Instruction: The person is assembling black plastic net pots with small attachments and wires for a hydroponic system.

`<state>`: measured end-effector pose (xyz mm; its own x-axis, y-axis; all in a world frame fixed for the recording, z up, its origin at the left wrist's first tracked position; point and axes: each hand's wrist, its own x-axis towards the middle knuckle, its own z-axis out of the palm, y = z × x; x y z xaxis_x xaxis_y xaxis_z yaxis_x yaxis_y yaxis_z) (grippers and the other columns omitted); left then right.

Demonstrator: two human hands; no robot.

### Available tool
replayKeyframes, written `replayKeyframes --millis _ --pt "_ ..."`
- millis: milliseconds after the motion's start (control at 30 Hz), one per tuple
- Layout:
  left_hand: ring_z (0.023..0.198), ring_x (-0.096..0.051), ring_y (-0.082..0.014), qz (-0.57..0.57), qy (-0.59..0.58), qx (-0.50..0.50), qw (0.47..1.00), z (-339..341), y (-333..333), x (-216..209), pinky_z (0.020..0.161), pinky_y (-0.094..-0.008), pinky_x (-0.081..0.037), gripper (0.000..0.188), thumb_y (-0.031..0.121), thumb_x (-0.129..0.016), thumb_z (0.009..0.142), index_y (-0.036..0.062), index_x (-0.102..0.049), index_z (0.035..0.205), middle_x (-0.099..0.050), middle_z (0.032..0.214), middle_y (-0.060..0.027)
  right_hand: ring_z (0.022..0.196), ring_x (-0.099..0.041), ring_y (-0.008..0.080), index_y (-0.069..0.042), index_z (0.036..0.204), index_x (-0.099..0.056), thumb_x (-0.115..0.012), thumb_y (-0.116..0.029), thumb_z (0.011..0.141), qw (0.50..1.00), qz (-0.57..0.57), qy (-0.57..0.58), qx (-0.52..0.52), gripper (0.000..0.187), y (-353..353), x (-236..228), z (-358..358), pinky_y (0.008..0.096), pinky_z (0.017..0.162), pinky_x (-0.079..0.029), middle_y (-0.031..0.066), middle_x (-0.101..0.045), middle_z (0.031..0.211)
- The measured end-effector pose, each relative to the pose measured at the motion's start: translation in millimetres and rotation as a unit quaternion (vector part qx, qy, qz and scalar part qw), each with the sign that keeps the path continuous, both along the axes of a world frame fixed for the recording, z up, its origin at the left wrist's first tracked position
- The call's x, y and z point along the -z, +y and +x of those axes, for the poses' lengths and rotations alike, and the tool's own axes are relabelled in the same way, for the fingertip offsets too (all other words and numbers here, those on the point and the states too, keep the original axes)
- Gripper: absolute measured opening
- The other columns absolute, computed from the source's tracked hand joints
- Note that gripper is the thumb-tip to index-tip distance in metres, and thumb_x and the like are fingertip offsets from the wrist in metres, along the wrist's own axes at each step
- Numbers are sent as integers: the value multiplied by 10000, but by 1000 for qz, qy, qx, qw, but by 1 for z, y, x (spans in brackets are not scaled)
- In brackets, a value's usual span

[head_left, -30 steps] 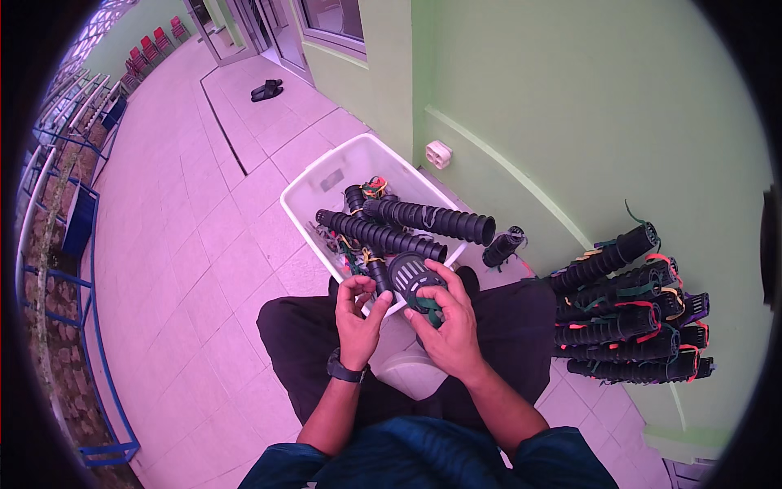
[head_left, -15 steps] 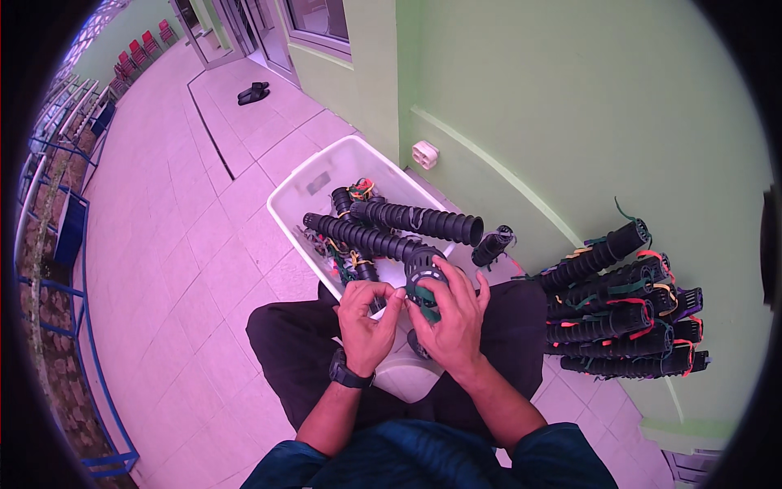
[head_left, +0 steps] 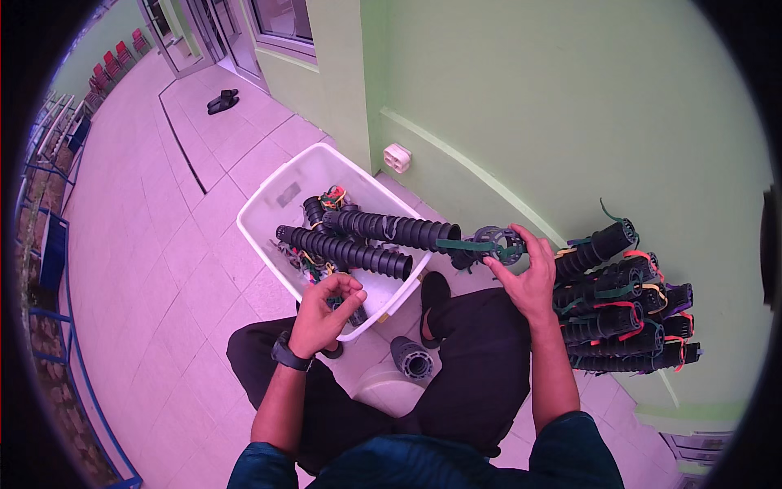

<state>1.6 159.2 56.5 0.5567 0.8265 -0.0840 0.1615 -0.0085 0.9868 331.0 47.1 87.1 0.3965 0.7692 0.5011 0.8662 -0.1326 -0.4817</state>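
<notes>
My right hand (head_left: 531, 277) grips a black slotted net cup (head_left: 511, 244) by its rim, between thumb and fingers. A green strip (head_left: 463, 244) trails from the cup to the left. My left hand (head_left: 327, 311), with a dark watch on the wrist, hovers over the near edge of the white bin (head_left: 259, 213). Its fingers are loosely curled, the thumb a little apart, and nothing shows in them. Two long stacks of nested black cups, an upper stack (head_left: 391, 228) and a lower stack (head_left: 346, 251), lie across the bin.
Several stacked cups with coloured strips (head_left: 611, 285) are piled against the green wall (head_left: 586, 122) on the right. A grey-black cup (head_left: 411, 359) lies on the floor between my legs. Black sandals (head_left: 222, 101) lie farther off on the tiles. Blue railings (head_left: 61, 318) run along the left.
My hands have moved apart. The right hand has carried the cup with its green strip to the right, away from the lower stack; the left hand has drawn back left.
</notes>
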Motion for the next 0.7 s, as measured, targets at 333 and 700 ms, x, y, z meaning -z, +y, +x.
replayKeyframes --millis 333,700 --pt "684 -580 -169 136 13 155 979 71 8 -52 643 -301 -449 236 196 -680 933 -25 -649 856 -608 732 -99 842 -600 245 -46 1214 -638 -905 -345 632 980 54 -3 -192 706 12 -25 -55 404 894 -404 73 -696 1081" --pt "725 -539 -86 29 11 110 993 39 9 -34 667 -255 -437 248 232 -639 967 -15 -665 969 -616 767 -32 880 -643 274 -45 1212 -638 -904 -281 639 992 34 50 -115 674 -3 -10 -31 383 864 -451 116 -702 1047"
